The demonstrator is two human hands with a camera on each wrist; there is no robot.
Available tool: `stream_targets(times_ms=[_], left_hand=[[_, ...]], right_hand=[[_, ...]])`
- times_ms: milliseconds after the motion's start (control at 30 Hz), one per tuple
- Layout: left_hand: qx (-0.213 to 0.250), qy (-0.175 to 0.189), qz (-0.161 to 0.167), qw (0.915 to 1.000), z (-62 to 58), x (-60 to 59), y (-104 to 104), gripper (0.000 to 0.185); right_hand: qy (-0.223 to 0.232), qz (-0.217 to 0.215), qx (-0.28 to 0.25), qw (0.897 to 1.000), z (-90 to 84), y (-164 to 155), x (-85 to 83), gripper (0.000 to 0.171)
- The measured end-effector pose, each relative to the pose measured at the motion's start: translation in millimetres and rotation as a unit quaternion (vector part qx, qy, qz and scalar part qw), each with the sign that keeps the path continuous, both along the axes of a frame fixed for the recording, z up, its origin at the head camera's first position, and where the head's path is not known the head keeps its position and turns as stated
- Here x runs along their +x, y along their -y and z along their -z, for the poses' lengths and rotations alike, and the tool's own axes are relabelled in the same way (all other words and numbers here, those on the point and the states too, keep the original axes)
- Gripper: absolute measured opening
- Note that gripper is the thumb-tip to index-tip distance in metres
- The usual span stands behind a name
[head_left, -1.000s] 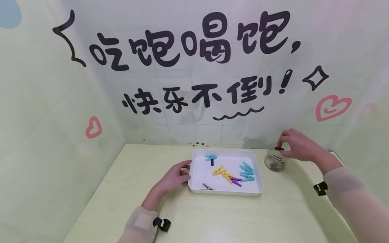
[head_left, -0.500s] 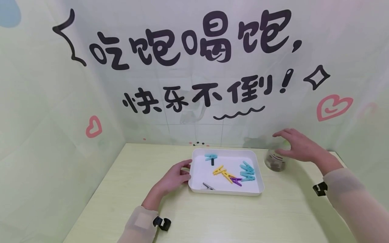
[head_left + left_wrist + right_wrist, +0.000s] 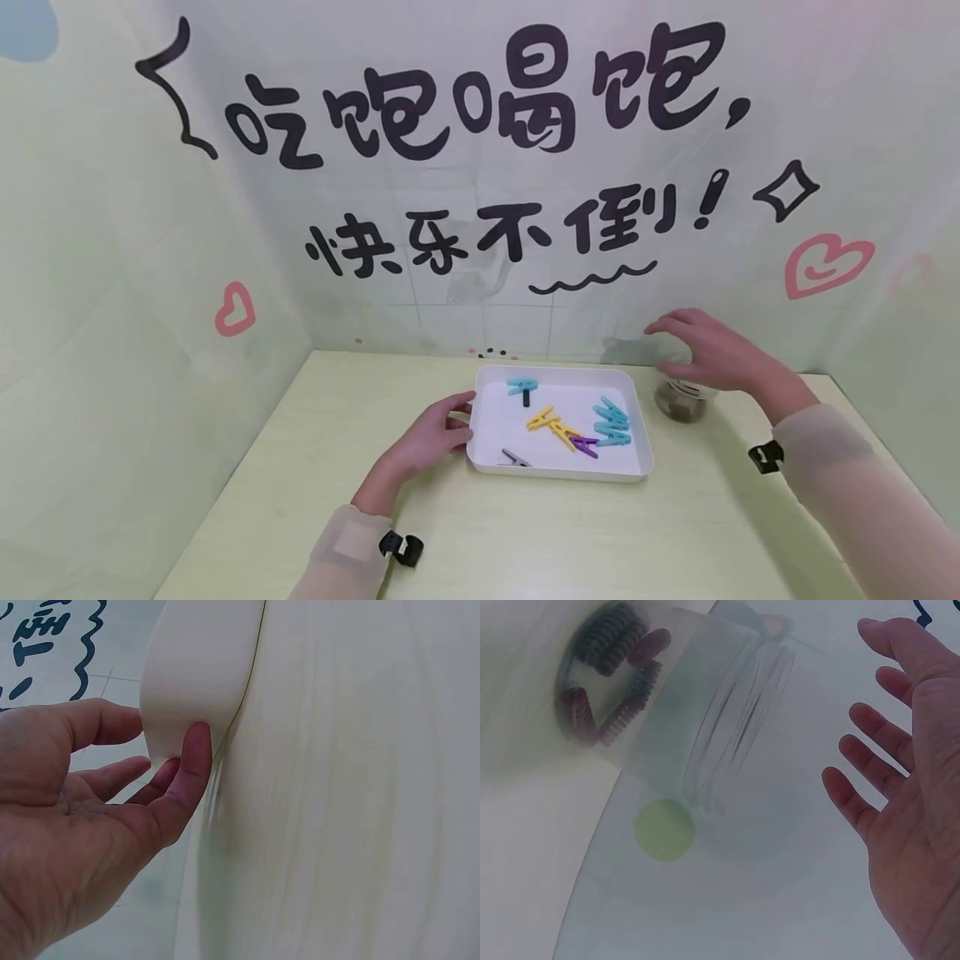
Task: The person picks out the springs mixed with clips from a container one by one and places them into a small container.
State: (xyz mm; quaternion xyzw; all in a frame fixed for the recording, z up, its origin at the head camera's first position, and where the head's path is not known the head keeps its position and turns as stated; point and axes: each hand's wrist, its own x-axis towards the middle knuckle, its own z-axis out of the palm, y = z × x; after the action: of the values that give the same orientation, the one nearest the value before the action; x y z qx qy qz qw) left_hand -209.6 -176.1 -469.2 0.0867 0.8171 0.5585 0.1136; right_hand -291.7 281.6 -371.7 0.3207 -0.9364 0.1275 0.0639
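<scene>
My left hand [image 3: 431, 433] holds the left end of a white tray [image 3: 555, 475], the thumb pressed to its outer wall in the left wrist view and the index fingertip hidden at the rim. On the tray lie several light blue clothespins [image 3: 613, 422], two yellow clothespins [image 3: 564, 436], a purple clothespin [image 3: 583, 447], a small grey clip [image 3: 515, 457] and a short black piece [image 3: 526, 398]. My right hand [image 3: 712, 350], fingers spread and holding nothing, hovers above and beside a clear jar [image 3: 681, 403]. Several ridged dark and reddish pieces [image 3: 611, 637] lie in its bottom; no lid shows.
A pale wood-look table [image 3: 525, 542] carries the tray and jar. Behind it hangs a light printed cloth wall [image 3: 450, 325] close to the jar, with similar side walls left and right.
My right hand has let go of a small dark red piece over the jar mouth, opened its fingers and shifted slightly left. My left hand stays at the tray.
</scene>
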Motion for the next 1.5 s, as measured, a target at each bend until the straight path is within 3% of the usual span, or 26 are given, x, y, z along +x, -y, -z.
stream_targets(times_ms=[533,1067,1500], left_hand=[[0.006,0.002,0.004,1.0,-0.9,-0.6,0,0.061],[0.0,0.0,0.005,1.0,-1.3,-0.1,0,0.061],[0.001,-0.002,0.005,1.0,0.6,0.5,1,0.061]], right_hand=[[-0.014,-0.045,0.009,0.999,1.3,35,-12.5,0.042],[0.019,-0.07,0.018,0.997,-5.9,88,-19.1,0.037],[0.059,-0.1,0.013,0.993,13.7,131,-28.8,0.034]])
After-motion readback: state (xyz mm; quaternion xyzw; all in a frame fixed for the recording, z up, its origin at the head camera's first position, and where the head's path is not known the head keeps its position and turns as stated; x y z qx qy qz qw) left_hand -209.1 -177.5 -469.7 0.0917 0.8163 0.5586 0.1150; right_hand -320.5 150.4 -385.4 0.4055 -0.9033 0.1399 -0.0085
